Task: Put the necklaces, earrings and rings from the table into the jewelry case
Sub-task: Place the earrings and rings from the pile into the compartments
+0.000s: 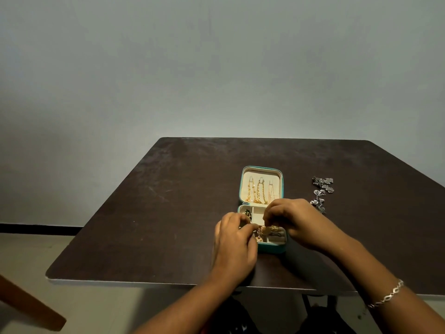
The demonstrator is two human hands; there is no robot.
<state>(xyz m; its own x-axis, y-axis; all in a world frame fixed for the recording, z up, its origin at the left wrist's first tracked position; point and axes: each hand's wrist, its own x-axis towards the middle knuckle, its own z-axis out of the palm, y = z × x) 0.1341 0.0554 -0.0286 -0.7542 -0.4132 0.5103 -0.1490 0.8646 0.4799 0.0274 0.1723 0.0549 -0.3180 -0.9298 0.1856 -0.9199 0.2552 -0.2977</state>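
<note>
A small teal jewelry case [240, 189] lies open on the dark table [168, 213], its cream lid holding three gold necklaces [258, 192]. Both hands work over the front compartments of the tray. My left hand [234, 239] and my right hand [293, 220] each pinch a gold earring piece [266, 229] between them, just above the tray. A dark item [247, 213] lies in the back left compartment. Silver jewelry pieces [321, 192] lie on the table to the right of the case.
The table's front edge [144, 283] runs close below my forearms. A brown wooden piece [29, 307] shows at the lower left, off the table. A grey wall stands behind the table. A silver bracelet [387, 296] is on my right wrist.
</note>
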